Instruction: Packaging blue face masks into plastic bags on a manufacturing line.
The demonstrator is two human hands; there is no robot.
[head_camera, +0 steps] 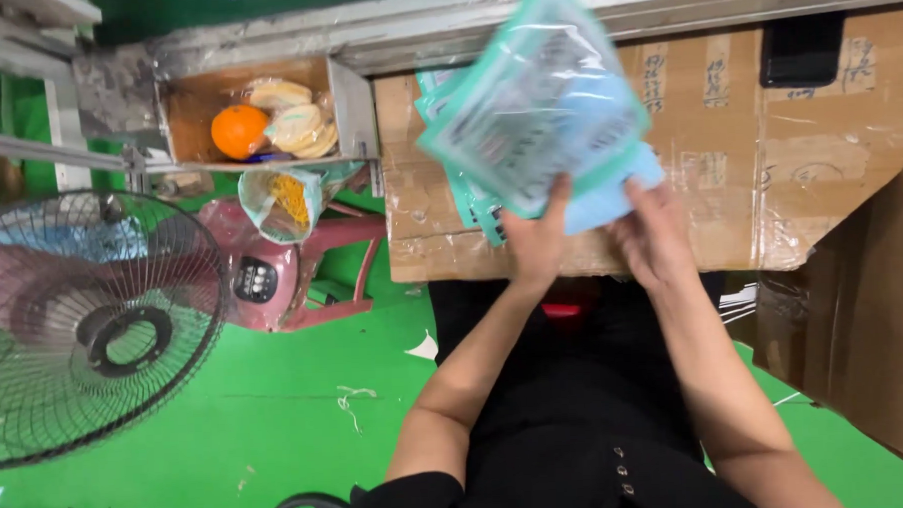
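From my remote seat I look straight down along both bare forearms, which run up from the bottom of the view, bent at the elbow and converging over a cardboard work surface (729, 184) covered in clear tape. My left hand (537, 243) is raised with the wrist fairly straight and the thumb pointing up; its fingers are pinched closed on the lower edge of a flat packet (531, 106), a clear pouch with a teal border, which tilts up and away from me and is blurred. My right hand (653, 235) sits just beside the left, palm turned down, fingers bent and together, clamped on the light blue packet (610, 200) that pokes out beneath the top one; how many fingers are underneath I cannot tell. More teal-edged packets (467, 198) fan out to the left behind the held one, lying over the cardboard. Off to the left, well apart from my hands, an open wooden box (196, 93) holds an orange (239, 130) and some wrapped round biscuits (302, 129). Below it stands a pink fan (83, 317) with a wire cage on the green floor (277, 410). A dark phone-like slab (803, 49) lies at the far edge of the cardboard.
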